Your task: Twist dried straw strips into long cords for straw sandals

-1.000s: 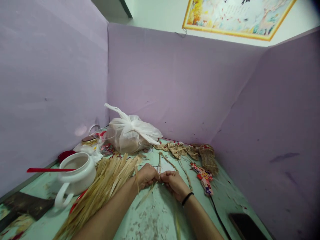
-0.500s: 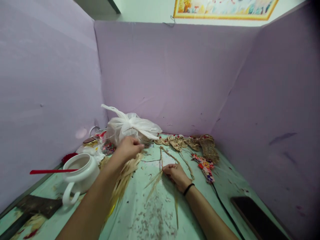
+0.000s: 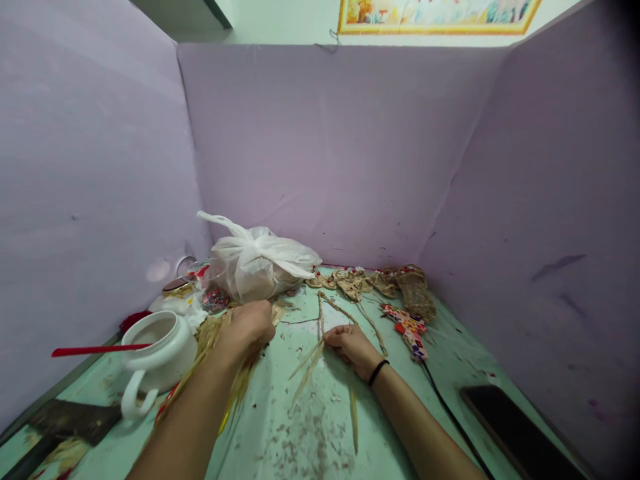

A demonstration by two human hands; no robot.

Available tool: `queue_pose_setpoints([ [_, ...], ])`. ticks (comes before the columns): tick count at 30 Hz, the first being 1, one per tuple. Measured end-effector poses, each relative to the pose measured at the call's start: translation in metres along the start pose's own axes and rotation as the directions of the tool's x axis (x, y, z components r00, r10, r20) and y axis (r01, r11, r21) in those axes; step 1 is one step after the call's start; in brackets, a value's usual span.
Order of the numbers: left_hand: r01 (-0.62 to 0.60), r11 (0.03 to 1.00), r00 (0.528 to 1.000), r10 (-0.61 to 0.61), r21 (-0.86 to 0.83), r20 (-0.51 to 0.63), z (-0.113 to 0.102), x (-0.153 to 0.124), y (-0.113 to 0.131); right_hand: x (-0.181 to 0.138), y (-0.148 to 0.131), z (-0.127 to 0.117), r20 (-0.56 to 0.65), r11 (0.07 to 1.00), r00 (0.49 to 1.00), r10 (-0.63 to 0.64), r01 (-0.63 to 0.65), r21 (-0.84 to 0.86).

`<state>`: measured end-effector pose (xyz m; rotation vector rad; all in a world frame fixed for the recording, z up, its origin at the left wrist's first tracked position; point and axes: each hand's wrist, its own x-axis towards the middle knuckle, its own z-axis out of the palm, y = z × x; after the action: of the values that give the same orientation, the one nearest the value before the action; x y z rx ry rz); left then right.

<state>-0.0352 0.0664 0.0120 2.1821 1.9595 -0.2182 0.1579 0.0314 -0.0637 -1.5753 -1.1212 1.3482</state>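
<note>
Both palms down: left hand [image 3: 249,327] on straw bundle [image 3: 210,363], right hand [image 3: 351,345] pinning braid [image 3: 320,319].

Three lilac partition panels [image 3: 325,153] box in the counter [image 3: 310,433] — left, back, right, meeting at the corners. Counter top is pale green, scuffed and speckled. Above the panels: white wall [image 3: 290,20] with a gold-framed picture [image 3: 435,10] — top cut off. Light is even, soft.

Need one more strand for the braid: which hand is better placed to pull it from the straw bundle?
Probably left: the left hand already rests on the straw bundle, while the right hand pins the braid end on the table.
</note>
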Motion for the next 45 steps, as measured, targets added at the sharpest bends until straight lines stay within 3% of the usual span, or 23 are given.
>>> queue_pose_setpoints([
  [2, -0.022, 0.999, 1.000, 0.021, -0.038, -0.013, 0.001, 0.002, 0.001, 0.001, 0.000, 0.000, 0.003, 1.000, 1.000, -0.004, 0.004, 0.000],
  [7, -0.270, 0.907, 0.963, 0.252, -0.322, -0.097, 0.003, 0.011, 0.011, 0.002, 0.002, -0.003, 0.028, 0.999, 1.000, -0.012, 0.011, 0.042],
  [12, -0.088, 0.988, 0.994, 0.079, -0.126, -0.079, -0.001, 0.006, 0.008, 0.001, 0.000, -0.004, 0.027, 0.998, 1.000, 0.015, -0.017, 0.059],
  [17, 0.010, 0.998, 1.000, -0.009, 0.063, -0.028, 0.000, -0.002, 0.009, 0.001, -0.002, -0.004, 0.034, 0.998, 0.999, 0.017, -0.018, 0.057],
  [24, -0.097, 0.994, 0.995, 0.095, -0.054, -0.044, -0.012, -0.004, 0.010, 0.003, 0.002, -0.006, 0.068, 0.998, 0.998, 0.008, -0.012, 0.065],
  [28, -0.002, 1.000, 1.000, 0.002, 0.022, 0.021, -0.012, 0.000, -0.001, 0.005, 0.003, -0.007, 0.073, 0.998, 0.997, -0.006, 0.001, 0.061],
  [31, -0.007, 0.995, 0.996, -0.002, 0.097, 0.092, -0.003, 0.007, -0.003, 0.005, 0.003, -0.007, 0.071, 0.998, 0.997, -0.007, 0.002, 0.060],
  [37, -0.016, 0.997, 1.000, 0.016, 0.076, 0.003, 0.005, 0.011, -0.003, 0.002, 0.000, -0.007, 0.071, 0.997, 0.997, -0.012, 0.007, 0.074],
  [39, -0.063, 0.998, 0.998, 0.063, 0.015, -0.026, 0.001, 0.008, -0.003, 0.001, -0.001, -0.007, 0.074, 0.997, 0.997, -0.008, 0.002, 0.081],
  [42, -0.236, 0.963, 0.971, 0.229, -0.126, -0.070, -0.001, 0.005, 0.007, 0.001, -0.002, -0.008, 0.081, 0.995, 0.997, -0.002, -0.006, 0.095],
  [45, -0.322, 0.926, 0.944, 0.299, -0.197, -0.138, 0.011, 0.006, 0.028, 0.002, -0.001, -0.009, 0.081, 0.993, 0.997, -0.003, -0.006, 0.115],
])
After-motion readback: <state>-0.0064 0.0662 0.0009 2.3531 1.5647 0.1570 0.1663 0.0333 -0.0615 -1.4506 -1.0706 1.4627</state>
